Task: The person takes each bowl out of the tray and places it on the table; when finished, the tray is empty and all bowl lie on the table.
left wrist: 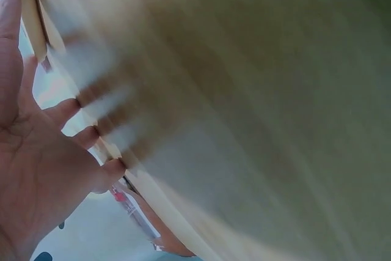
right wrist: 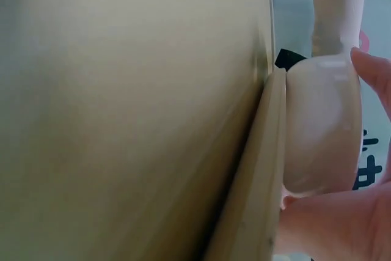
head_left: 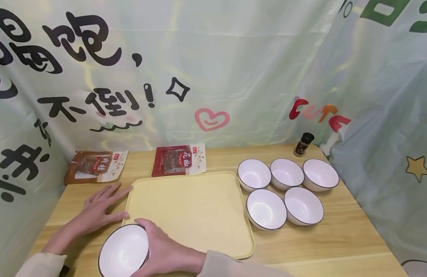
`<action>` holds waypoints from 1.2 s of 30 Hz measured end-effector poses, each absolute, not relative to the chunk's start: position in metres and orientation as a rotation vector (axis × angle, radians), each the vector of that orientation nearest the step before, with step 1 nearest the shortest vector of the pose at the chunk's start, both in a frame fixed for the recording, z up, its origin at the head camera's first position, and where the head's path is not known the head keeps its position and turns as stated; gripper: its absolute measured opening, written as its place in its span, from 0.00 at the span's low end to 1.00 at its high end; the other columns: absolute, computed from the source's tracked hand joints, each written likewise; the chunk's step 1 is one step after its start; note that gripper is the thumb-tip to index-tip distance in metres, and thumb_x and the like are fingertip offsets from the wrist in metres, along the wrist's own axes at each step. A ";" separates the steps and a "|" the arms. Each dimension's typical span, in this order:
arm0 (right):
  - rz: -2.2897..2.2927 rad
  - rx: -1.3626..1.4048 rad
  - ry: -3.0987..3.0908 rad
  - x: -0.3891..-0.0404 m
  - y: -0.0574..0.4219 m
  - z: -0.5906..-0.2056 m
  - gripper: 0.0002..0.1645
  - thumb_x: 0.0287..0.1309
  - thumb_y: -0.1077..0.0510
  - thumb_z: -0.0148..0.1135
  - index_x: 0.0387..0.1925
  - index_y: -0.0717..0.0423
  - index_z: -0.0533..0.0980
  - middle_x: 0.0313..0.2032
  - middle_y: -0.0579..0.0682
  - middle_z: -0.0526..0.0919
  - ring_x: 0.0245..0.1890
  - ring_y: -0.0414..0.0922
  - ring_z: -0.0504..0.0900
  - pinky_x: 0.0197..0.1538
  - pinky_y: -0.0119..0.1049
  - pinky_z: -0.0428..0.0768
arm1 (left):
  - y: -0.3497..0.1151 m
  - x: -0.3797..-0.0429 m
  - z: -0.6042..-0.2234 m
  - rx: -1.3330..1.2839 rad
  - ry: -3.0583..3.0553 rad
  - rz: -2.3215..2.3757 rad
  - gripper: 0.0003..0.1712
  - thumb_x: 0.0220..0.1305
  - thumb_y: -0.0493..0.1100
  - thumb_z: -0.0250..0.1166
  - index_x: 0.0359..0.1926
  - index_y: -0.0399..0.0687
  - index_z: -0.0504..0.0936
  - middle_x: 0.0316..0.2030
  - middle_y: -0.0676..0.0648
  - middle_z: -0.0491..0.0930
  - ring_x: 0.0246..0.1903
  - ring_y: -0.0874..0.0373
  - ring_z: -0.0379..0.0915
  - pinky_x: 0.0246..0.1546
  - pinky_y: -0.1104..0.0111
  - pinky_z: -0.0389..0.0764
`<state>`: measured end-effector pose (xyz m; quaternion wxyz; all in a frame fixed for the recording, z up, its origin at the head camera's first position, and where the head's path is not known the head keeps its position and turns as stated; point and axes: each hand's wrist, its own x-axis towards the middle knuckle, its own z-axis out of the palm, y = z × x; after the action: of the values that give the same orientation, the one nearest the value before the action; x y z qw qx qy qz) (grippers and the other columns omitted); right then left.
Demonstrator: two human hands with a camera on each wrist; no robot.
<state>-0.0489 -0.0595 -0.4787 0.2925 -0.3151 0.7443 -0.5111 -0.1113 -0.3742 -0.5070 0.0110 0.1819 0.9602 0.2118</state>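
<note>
In the head view my right hand (head_left: 166,248) grips a white bowl (head_left: 123,250) with a dark rim at the tray's near left corner. Thumb and fingers lie around the bowl's right side. The right wrist view shows the outside of this bowl (right wrist: 321,126) between the fingers, beyond the tray's edge. My left hand (head_left: 100,209) is spread out at the left edge of the yellow tray (head_left: 189,211), its index fingertip and thumb right at the rim. From the left wrist, that hand's fingertips (left wrist: 115,166) appear against the wooden surface.
Several white bowls (head_left: 267,209) stand in two rows right of the tray. A small black-capped jar (head_left: 303,144) is behind them. A brown packet (head_left: 95,166) and a red packet (head_left: 178,159) lie along the back of the wooden table (head_left: 345,234), before a printed cloth.
</note>
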 end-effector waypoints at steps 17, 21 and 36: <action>-1.316 -0.758 2.094 -0.039 -0.077 -0.477 0.72 0.44 0.48 0.91 0.83 0.30 0.54 0.72 0.32 0.63 0.62 0.31 0.70 0.53 0.35 0.81 | -0.375 -0.109 -0.508 0.566 2.978 0.717 0.53 0.67 0.59 0.78 0.87 0.65 0.61 0.82 0.26 0.53 0.76 0.16 0.46 0.59 0.15 0.49; -1.305 -0.766 2.133 -0.038 -0.077 -0.478 0.72 0.42 0.47 0.92 0.82 0.27 0.55 0.70 0.31 0.66 0.59 0.31 0.72 0.49 0.35 0.82 | -0.375 -0.109 -0.508 0.574 2.973 0.734 0.53 0.67 0.58 0.78 0.87 0.66 0.61 0.82 0.27 0.52 0.76 0.16 0.45 0.59 0.15 0.49; -1.418 -0.742 2.147 -0.036 -0.061 -0.475 0.71 0.40 0.46 0.93 0.80 0.29 0.58 0.67 0.30 0.68 0.56 0.31 0.75 0.48 0.34 0.82 | -0.374 -0.110 -0.507 0.564 2.973 0.731 0.52 0.67 0.59 0.78 0.86 0.66 0.62 0.82 0.27 0.53 0.76 0.16 0.45 0.59 0.15 0.48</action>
<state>-0.0360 -0.0606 -0.4748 0.2296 -0.2696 0.7804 -0.5154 -0.1104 -0.3741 -0.5066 0.0145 0.1812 0.9549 0.2347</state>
